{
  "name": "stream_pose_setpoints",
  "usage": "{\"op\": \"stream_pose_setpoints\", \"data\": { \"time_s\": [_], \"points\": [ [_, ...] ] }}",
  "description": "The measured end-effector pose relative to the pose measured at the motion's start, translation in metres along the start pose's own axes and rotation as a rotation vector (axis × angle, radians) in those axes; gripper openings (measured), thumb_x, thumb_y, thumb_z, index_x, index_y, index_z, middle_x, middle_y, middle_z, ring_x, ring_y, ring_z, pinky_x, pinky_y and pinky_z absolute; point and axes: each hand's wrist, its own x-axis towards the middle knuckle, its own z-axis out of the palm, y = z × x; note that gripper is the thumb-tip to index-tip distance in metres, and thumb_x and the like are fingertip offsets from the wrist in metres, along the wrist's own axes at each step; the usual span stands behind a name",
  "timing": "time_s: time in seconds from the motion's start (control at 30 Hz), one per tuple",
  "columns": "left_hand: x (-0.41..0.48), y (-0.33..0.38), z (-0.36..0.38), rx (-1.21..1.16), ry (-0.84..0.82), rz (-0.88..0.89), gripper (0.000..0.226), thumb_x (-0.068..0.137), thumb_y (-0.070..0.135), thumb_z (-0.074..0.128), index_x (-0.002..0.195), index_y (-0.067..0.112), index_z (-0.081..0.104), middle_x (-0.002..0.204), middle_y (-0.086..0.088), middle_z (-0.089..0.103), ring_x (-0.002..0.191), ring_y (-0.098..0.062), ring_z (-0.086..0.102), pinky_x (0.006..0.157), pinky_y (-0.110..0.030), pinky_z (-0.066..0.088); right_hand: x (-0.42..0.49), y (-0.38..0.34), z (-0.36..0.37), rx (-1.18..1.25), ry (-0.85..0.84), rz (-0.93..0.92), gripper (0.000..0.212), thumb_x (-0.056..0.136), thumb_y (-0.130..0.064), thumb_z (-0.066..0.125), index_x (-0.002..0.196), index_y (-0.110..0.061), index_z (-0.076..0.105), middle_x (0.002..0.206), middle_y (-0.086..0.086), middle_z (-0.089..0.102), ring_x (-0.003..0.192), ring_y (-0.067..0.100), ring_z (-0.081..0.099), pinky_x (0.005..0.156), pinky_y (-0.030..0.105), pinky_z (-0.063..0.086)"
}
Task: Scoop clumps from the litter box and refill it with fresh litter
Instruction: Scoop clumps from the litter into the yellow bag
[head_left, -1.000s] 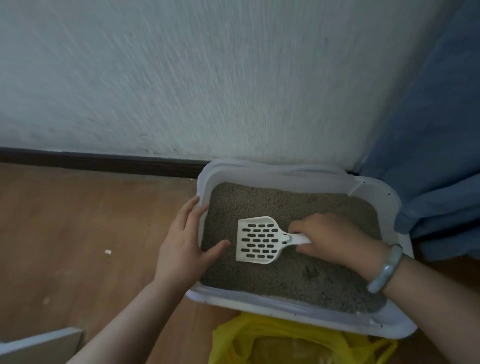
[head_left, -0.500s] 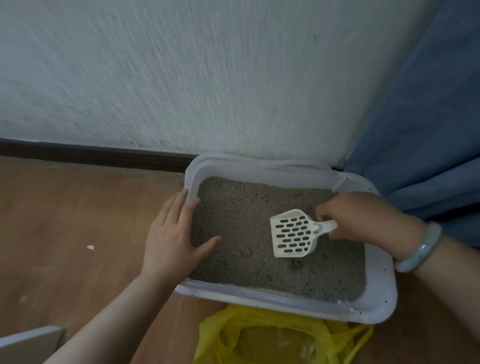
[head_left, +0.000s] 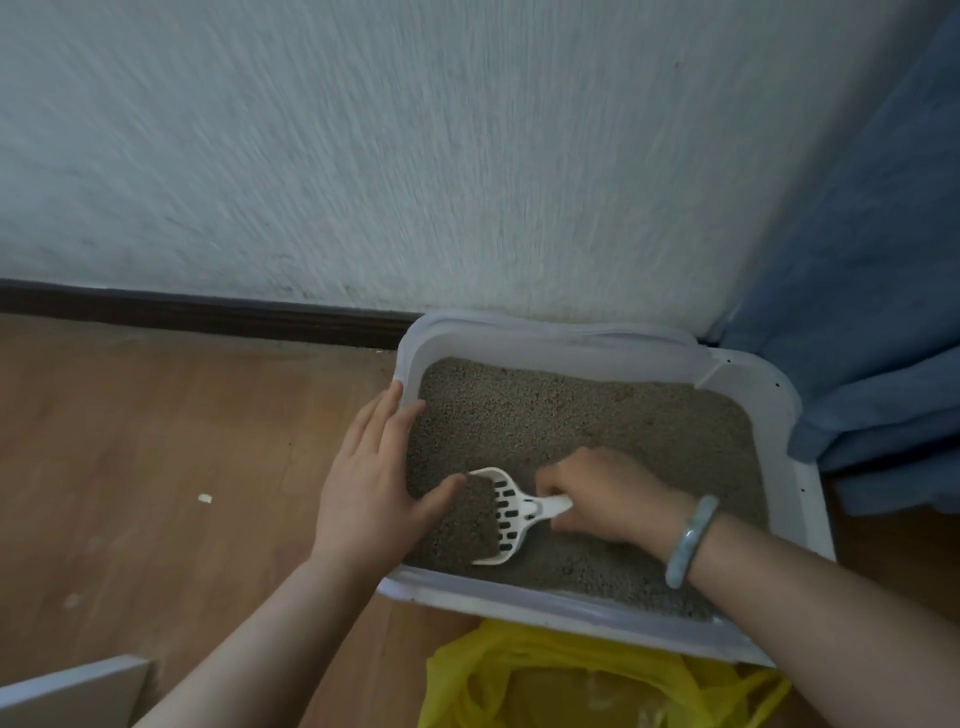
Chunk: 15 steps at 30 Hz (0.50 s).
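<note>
A white litter box (head_left: 563, 340) full of grey litter (head_left: 571, 415) stands on the floor against the wall. My right hand (head_left: 608, 493) grips the handle of a white slotted scoop (head_left: 514, 512) low in the box's near left part. The scoop's front half carries a heap of litter (head_left: 465, 519). My left hand (head_left: 371, 488) lies flat over the box's left rim, fingers outside and thumb inside next to the scoop.
A yellow plastic bag (head_left: 571, 680) lies open on the wooden floor just in front of the box. A blue curtain (head_left: 862, 312) hangs at the right, touching the box's far right corner. A white board edge (head_left: 67, 696) shows at bottom left.
The scoop went from lying empty above the litter to the right, down and left into the litter, and now holds a load near my left thumb. The left hand stayed on the rim.
</note>
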Motion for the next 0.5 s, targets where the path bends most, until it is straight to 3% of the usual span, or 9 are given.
{"op": "stream_pose_setpoints", "data": {
  "time_s": [0.13,0.23,0.33,0.5],
  "points": [
    [0.000,-0.001,0.001,-0.008,0.002,0.003,0.080,0.075,0.066,0.048,0.137,0.016,0.043,0.154,-0.002,0.030,0.142,-0.019,0.024,0.109,-0.029,0.024,0.019,-0.006,0.021,0.146,0.051,-0.029,0.022,0.085,-0.032,0.063,0.106,-0.027,0.061,0.099,-0.003,0.064,0.088,0.016,0.058,0.066,0.027,0.039],
    [0.001,-0.001,0.002,-0.019,0.015,0.010,0.078,0.076,0.064,0.050,0.137,0.015,0.043,0.153,-0.003,0.032,0.141,-0.019,0.026,0.109,-0.029,0.025,0.025,-0.001,0.033,0.281,0.068,0.016,0.027,0.082,-0.035,0.066,0.109,-0.033,0.062,0.101,-0.009,0.066,0.089,0.011,0.060,0.072,0.027,0.046],
    [0.001,0.000,0.001,-0.033,0.025,0.013,0.075,0.077,0.061,0.050,0.136,0.014,0.044,0.152,-0.003,0.034,0.140,-0.019,0.028,0.109,-0.029,0.025,0.023,0.004,0.044,0.382,0.087,0.058,0.028,0.078,-0.038,0.068,0.106,-0.036,0.063,0.094,-0.014,0.067,0.084,0.005,0.061,0.076,0.029,0.052],
    [0.000,-0.001,0.000,-0.039,0.022,0.021,0.073,0.079,0.059,0.049,0.139,0.018,0.039,0.154,0.001,0.030,0.141,-0.013,0.023,0.108,-0.025,0.021,0.008,0.018,0.053,0.556,0.160,0.125,0.028,0.074,-0.037,0.072,0.102,-0.040,0.066,0.082,-0.020,0.065,0.075,-0.004,0.060,0.071,0.027,0.052]
  ]
}}
